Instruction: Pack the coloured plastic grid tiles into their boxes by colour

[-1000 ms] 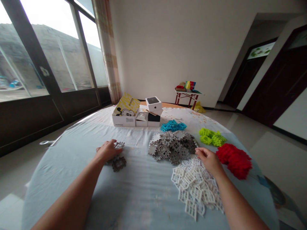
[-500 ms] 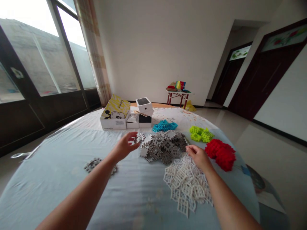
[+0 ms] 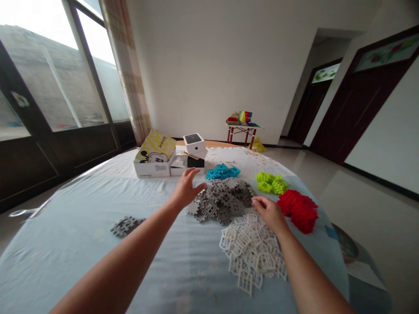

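A heap of grey interlocking building pieces lies mid-table. Over its left edge hangs my left hand, fingers and thumb apart, with nothing in it. My right hand is at the heap's right edge, fingertips pinched together; anything between them is too small to make out. Just below that hand spreads a pile of white lattice window pieces. A smaller group of grey pieces lies apart on the left, partly hidden by my left forearm.
Behind the grey heap is a blue pile. Lime-green pieces and a red pile sit to the right. At the back stand a yellow-and-white box and a white phone box on other boxes.
My left hand has moved right and slightly farther away, onto the left part of the grey heap, still open. My right hand stays almost in place, and the view has shifted slightly.
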The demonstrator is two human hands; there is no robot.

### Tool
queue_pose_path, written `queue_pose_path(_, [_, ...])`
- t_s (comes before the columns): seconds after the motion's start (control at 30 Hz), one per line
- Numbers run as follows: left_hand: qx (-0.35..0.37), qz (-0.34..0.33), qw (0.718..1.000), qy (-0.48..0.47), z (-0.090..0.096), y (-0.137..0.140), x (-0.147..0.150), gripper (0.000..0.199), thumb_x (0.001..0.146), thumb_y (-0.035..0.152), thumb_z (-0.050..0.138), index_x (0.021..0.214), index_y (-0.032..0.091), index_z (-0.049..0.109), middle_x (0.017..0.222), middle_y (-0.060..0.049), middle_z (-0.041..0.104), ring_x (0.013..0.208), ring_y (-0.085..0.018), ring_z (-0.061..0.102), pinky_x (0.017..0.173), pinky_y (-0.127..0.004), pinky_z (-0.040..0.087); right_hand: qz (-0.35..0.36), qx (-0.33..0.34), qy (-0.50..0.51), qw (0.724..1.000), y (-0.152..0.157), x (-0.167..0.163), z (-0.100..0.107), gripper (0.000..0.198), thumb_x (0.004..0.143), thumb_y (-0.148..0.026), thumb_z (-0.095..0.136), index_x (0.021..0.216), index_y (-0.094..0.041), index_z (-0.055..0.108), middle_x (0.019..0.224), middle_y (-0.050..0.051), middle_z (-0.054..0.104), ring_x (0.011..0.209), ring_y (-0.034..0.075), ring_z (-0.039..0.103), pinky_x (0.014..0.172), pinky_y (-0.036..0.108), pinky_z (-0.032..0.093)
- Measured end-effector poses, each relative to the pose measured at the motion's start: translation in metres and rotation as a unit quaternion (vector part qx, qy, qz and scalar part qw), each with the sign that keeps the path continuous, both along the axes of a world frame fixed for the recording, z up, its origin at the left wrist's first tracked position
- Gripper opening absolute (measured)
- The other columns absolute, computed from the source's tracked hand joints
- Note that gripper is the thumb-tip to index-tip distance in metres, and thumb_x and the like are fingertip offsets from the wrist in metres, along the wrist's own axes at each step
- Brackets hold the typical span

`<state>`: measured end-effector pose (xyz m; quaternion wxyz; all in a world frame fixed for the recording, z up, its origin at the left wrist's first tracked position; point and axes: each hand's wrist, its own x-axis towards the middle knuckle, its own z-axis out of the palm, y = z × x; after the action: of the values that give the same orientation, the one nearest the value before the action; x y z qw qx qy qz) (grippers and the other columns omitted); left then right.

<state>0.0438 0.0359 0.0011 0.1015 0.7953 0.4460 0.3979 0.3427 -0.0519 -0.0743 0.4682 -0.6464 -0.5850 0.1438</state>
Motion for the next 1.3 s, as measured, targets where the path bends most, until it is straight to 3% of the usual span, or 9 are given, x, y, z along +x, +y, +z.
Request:
queue_pose_path(0.1, [-0.009, 0.044, 0.999, 0.027, -0.007, -0.006, -0.043, 0.042, 0.076, 0.044, 0.055, 0.111, 0.021, 0.056, 0.123, -0.011, 0.049, 0.113, -0.026, 0.05, 0.097, -0.042, 0.038, 0.008, -0.006, 0.013, 1.0, 0.001, 0.0, -0.003, 0.033, 0.077, -0.046, 0.051, 0.09, -0.018, 0.065, 0.083, 0.007, 0.07, 0.075, 0.021, 0.065, 0.07, 0.03, 0.05])
queue_pose_path(0.23, [-0.056, 0.096, 0.991, 0.07, -0.022, -0.016, -0.108, 0.047, 0.077, 0.052, 0.048, 0.109, 0.019, 0.057, 0.112, -0.011, 0.058, 0.099, -0.025, 0.059, 0.081, -0.037, 0.048, 0.011, -0.014, 0.009, 1.0, 0.003, 0.003, -0.009, 0.034, 0.076, -0.046, 0.051, 0.09, -0.019, 0.065, 0.084, 0.007, 0.07, 0.075, 0.021, 0.065, 0.07, 0.031, 0.049])
queue_pose_path(0.33, [-0.1, 0.13, 0.98, 0.109, -0.033, -0.025, -0.15, 0.049, 0.077, 0.055, 0.046, 0.107, 0.018, 0.059, 0.1, -0.009, 0.064, 0.093, -0.024, 0.061, 0.078, -0.033, 0.048, 0.01, -0.019, 0.011, 1.0, 0.004, 0.007, -0.014, 0.035, 0.076, -0.047, 0.051, 0.091, -0.018, 0.065, 0.085, 0.008, 0.07, 0.077, 0.022, 0.065, 0.07, 0.031, 0.05])
queue_pose_path(0.53, [-0.174, 0.211, 0.948, 0.164, -0.049, -0.038, -0.198, 0.064, 0.069, 0.061, 0.047, 0.109, 0.013, 0.06, 0.102, -0.015, 0.064, 0.085, -0.027, 0.062, 0.079, -0.037, 0.046, 0.007, -0.023, 0.008, 1.0, 0.006, 0.013, -0.019, 0.034, 0.075, -0.046, 0.052, 0.091, -0.018, 0.065, 0.085, 0.009, 0.07, 0.074, 0.021, 0.066, 0.068, 0.03, 0.05])
queue_pose_path(0.77, [-0.233, 0.236, 0.928, 0.169, -0.049, -0.04, -0.212, 0.077, 0.051, 0.067, 0.059, 0.104, 0.01, 0.064, 0.095, -0.017, 0.066, 0.083, -0.031, 0.061, 0.073, -0.037, 0.045, 0.006, -0.034, 0.011, 0.999, 0.005, 0.014, -0.02, 0.036, 0.076, -0.048, 0.051, 0.092, -0.018, 0.064, 0.088, 0.009, 0.07, 0.075, 0.021, 0.066, 0.069, 0.03, 0.051])
queue_pose_path(1.0, [-0.235, 0.215, 0.945, 0.081, -0.04, -0.043, -0.206, 0.041, 0.047, 0.059, 0.067, 0.061, 0.02, 0.067, 0.06, -0.004, 0.064, 0.065, -0.025, 0.058, 0.06, -0.031, 0.04, 0.006, -0.037, 0.001, 0.999, 0.005, 0.012, -0.02, 0.035, 0.076, -0.047, 0.051, 0.092, -0.019, 0.064, 0.086, 0.008, 0.07, 0.074, 0.021, 0.065, 0.069, 0.031, 0.05])
queue_pose_path(1.1, [-0.236, 0.2, 0.951, -0.008, -0.037, -0.045, -0.195, 0.046, 0.055, 0.062, 0.062, 0.071, 0.019, 0.068, 0.062, -0.003, 0.065, 0.065, -0.023, 0.06, 0.058, -0.029, 0.042, 0.004, -0.038, 0.005, 0.999, 0.006, 0.013, -0.021, 0.036, 0.075, -0.047, 0.051, 0.093, -0.018, 0.064, 0.086, 0.008, 0.07, 0.073, 0.021, 0.065, 0.068, 0.03, 0.05])
queue_pose_path(1.2, [-0.237, 0.177, 0.948, -0.114, -0.034, -0.048, -0.184, 0.059, 0.066, 0.065, 0.052, 0.096, 0.016, 0.065, 0.081, -0.008, 0.069, 0.074, -0.022, 0.063, 0.061, -0.029, 0.046, 0.003, -0.036, 0.007, 0.999, 0.007, 0.014, -0.022, 0.036, 0.075, -0.047, 0.052, 0.093, -0.018, 0.064, 0.084, 0.008, 0.07, 0.073, 0.021, 0.065, 0.068, 0.031, 0.05])
queue_pose_path(1.3, [-0.237, 0.15, 0.94, -0.193, -0.032, -0.05, -0.173, 0.065, 0.072, 0.065, 0.045, 0.106, 0.011, 0.06, 0.096, -0.013, 0.068, 0.084, -0.023, 0.064, 0.066, -0.032, 0.049, 0.0, -0.031, 0.011, 0.999, 0.006, 0.013, -0.021, 0.036, 0.075, -0.047, 0.052, 0.091, -0.018, 0.065, 0.084, 0.008, 0.07, 0.073, 0.021, 0.065, 0.068, 0.031, 0.051])
